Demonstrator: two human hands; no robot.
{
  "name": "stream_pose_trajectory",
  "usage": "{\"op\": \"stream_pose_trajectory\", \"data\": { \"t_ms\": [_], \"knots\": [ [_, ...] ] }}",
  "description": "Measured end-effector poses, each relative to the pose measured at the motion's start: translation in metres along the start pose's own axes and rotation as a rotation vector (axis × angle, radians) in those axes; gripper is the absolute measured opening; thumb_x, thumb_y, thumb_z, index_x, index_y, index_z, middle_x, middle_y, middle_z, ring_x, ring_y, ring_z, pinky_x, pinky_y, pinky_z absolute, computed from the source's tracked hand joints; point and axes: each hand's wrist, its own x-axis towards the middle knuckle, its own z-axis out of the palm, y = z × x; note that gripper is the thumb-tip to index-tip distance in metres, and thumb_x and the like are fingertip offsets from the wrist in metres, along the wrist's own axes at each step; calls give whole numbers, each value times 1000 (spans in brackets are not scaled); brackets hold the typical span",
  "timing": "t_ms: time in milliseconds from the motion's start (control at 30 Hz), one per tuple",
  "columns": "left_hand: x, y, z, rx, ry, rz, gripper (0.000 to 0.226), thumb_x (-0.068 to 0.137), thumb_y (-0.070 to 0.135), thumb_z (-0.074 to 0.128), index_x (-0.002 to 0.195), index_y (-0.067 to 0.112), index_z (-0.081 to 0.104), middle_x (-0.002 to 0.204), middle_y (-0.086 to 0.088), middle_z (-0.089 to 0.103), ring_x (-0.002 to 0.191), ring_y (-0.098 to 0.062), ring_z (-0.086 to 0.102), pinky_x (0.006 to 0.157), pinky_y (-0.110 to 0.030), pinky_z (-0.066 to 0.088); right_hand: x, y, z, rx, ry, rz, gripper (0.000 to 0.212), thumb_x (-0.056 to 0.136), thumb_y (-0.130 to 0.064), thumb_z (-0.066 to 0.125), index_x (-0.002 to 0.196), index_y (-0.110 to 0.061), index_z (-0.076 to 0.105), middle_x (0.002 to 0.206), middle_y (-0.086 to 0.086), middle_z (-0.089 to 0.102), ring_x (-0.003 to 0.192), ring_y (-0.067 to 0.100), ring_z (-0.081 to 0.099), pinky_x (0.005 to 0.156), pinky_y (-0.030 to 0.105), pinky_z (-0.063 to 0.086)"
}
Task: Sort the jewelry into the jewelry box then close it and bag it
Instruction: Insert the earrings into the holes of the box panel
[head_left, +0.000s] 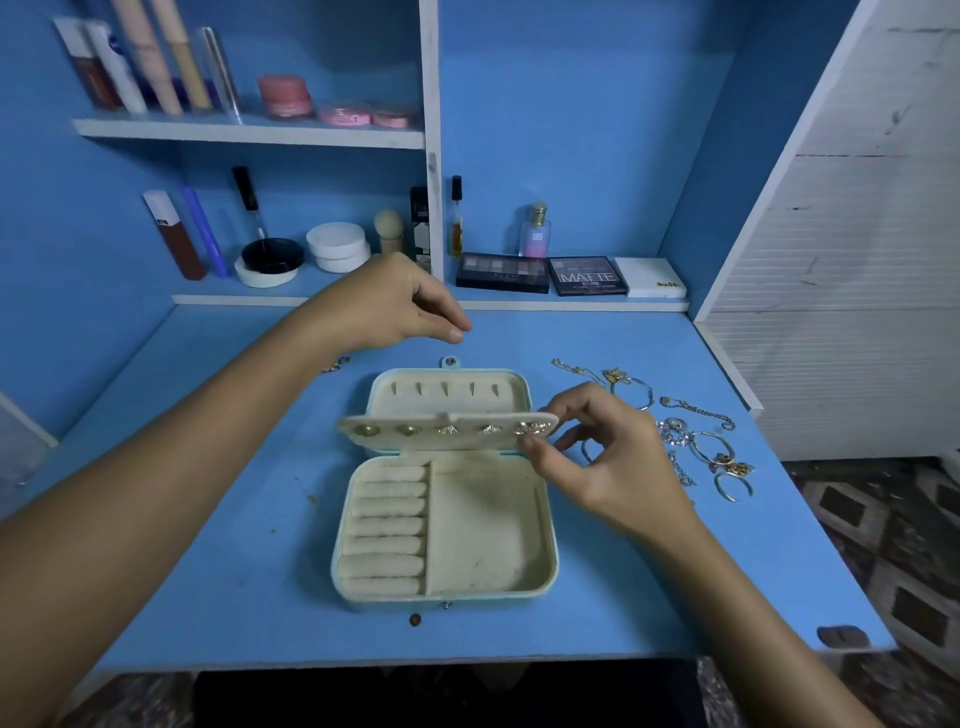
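The open box (447, 525) sat mid-table (208, 519), earrings (447, 430) on its flap. Chains and bangles (691, 441) lay to its right; perhaps another piece (335, 364) behind-left. Palettes (540, 274) stood behind.

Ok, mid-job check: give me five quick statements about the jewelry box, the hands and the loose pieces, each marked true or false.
1. The jewelry box lies open on the blue table. True.
2. The right hand pinches at the right end of the earring panel. True.
3. The large compartment is full of necklaces. False: it looks bare; the chains and bangles lie on the table, right of the box.
4. The left hand presses down on the ring rolls. False: it hovers behind the box, touching neither.
5. The earring panel carries studs along its row. True, about five show.
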Motion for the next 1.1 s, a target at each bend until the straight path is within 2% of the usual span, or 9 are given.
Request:
{"op": "stream_pose_trajectory", "data": {
  "t_ms": [167, 300, 433, 633, 867, 1000, 1100],
  "knots": [
    [-14, 9, 9, -19, -84, 5, 14, 82, 20, 80, 94, 27, 79, 88, 17, 76, 87, 7, 68, 81, -7, 49, -12, 5, -3, -89, -11, -179, 12, 77, -16, 77, 82, -15, 66, 85, -10, 73, 82, 16, 71, 69, 36, 55],
    [-23, 18, 18, -28, -147, 20, 12, 80, 19, 82, 88, 27, 79, 83, 18, 75, 82, 4, 69, 78, -13, 52, -18, 9, -3, -149, -16, -262, 14, 71, -6, 79, 79, -9, 67, 87, -6, 72, 83, 16, 69, 68, 37, 55],
    [-31, 24, 25, -79, -196, 28, 16, 79, 18, 83, 93, 25, 79, 85, 15, 76, 84, 2, 70, 79, -11, 51, -21, 10, -5, -161, -18, -277, 17, 69, -2, 80, 79, -7, 67, 87, -4, 72, 82, 17, 68, 67, 36, 54],
    [-37, 31, 35, -75, -300, 54, 10, 79, 19, 83, 87, 25, 79, 83, 14, 76, 82, 1, 70, 80, -12, 51, -23, 13, -5, -182, -19, -305, 18, 69, -1, 82, 78, -7, 67, 86, 0, 70, 80, 22, 67, 68, 35, 51],
    [-39, 41, 38, -98, -449, 84, 12, 80, 19, 81, 85, 29, 78, 81, 13, 75, 76, 2, 67, 75, -12, 50, -22, 14, -4, -183, -13, -335, 17, 71, -3, 84, 76, -4, 68, 84, 1, 70, 79, 21, 67, 70, 35, 51],
    [-41, 41, 41, -86, -503, 114, 13, 81, 18, 80, 88, 29, 78, 85, 11, 76, 77, 0, 66, 77, -18, 50, -23, 15, -4, -178, -11, -321, 15, 72, -4, 82, 77, -5, 68, 83, 1, 69, 79, 23, 67, 69, 38, 52],
    [-42, 41, 43, -89, -507, 120, 11, 83, 17, 79, 92, 23, 79, 86, 10, 76, 73, 4, 64, 74, -13, 48, -23, 16, -4, -179, -8, -319, 14, 73, -6, 81, 77, -6, 68, 83, 1, 69, 78, 23, 67, 68, 38, 51]
  ]
}}
